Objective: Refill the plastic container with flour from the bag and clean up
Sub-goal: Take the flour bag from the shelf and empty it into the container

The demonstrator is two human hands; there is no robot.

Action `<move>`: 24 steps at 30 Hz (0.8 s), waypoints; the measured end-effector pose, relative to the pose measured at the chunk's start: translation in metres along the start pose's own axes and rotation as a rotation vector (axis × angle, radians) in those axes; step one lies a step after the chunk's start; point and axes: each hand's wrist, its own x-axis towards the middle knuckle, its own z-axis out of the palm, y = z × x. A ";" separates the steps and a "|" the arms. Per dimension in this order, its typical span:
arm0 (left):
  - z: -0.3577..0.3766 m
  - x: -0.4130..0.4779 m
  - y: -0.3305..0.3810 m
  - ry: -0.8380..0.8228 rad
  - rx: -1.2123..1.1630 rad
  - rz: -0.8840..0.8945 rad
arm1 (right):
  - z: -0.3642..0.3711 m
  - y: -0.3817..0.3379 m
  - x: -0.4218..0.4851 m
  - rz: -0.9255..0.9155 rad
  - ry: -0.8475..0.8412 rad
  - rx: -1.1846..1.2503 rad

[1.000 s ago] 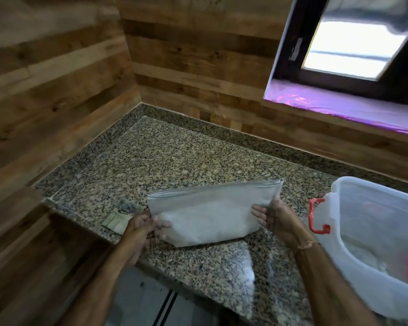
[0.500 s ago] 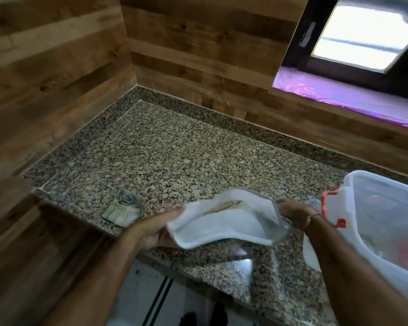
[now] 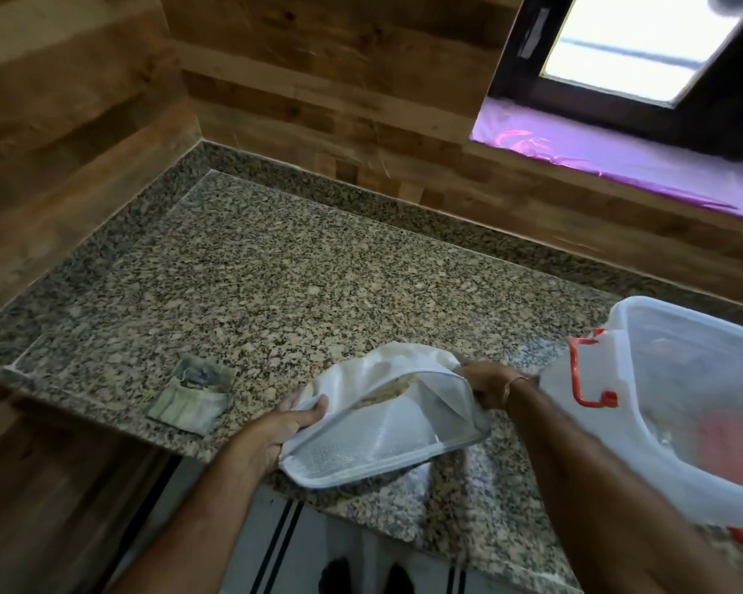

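Both hands grip one white plastic bag (image 3: 382,439) low in the middle of the frame, right over the front edge of the speckled granite counter (image 3: 284,293). The left hand (image 3: 275,430) is closed on the bag's left end, thumb on top; the right hand (image 3: 490,383) is clenched on its right end, and between them the mouth gapes, showing a pale, yellowish clump inside. The bag's lower corner hangs past the counter's front lip, above the floor.

At the right edge of the frame sits the translucent plastic container (image 3: 670,379), tilted in view, with an orange-red latch (image 3: 584,370) on its near end just beside the right wrist. It is apart from the bag.

A small folded packet (image 3: 194,396) lies at lower left of the counter, near its front edge. Its print is too blurred to read, and the bag shows no legible writing.

The whole upper and left stretch of granite lies open up to the raised granite strip under the wood-panelled walls (image 3: 82,122). A window (image 3: 635,40) with a purple-lined sill fills the upper right.
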 end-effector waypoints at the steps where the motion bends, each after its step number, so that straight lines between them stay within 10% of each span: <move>1: 0.000 0.004 -0.003 0.013 0.015 0.018 | 0.001 0.001 0.005 -0.034 0.037 -0.030; 12: 0.018 -0.032 0.049 0.081 0.043 0.235 | 0.007 -0.025 -0.043 -0.279 0.328 0.158; 24: 0.169 -0.126 0.185 -0.097 0.176 0.735 | -0.196 -0.081 -0.214 -0.633 0.382 0.350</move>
